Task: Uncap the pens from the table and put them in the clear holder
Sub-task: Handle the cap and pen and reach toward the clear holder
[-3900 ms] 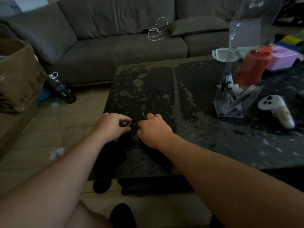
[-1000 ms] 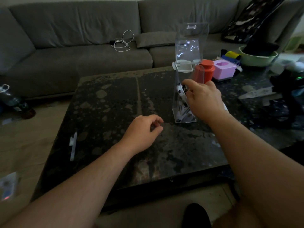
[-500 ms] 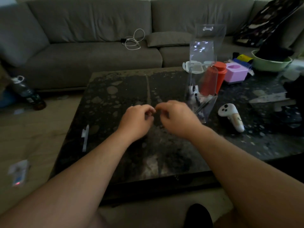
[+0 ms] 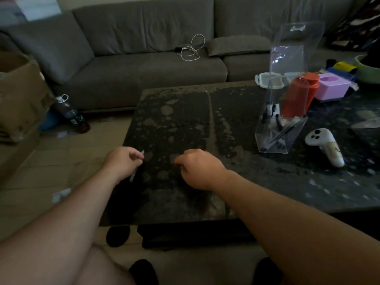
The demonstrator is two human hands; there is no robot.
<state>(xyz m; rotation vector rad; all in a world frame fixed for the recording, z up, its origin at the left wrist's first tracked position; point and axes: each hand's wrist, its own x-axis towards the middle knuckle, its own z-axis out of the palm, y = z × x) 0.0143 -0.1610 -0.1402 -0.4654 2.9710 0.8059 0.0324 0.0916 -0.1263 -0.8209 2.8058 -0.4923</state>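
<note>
Since a moment ago the hands have drawn apart: left hand [image 4: 123, 164] pinches a slim pale pen [image 4: 137, 166], right hand [image 4: 200, 168] curled, contents unclear, over the mottled dark stone surface [image 4: 176, 120]; the angular clear plastic holder [image 4: 282, 112] stands far right with pens inside

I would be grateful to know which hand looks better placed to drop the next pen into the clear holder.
Probably the right hand: it is on the same side of the table as the clear holder. The left hand lies farther away, and its fingers pinch a thin pale piece, perhaps a pen or cap.
</note>
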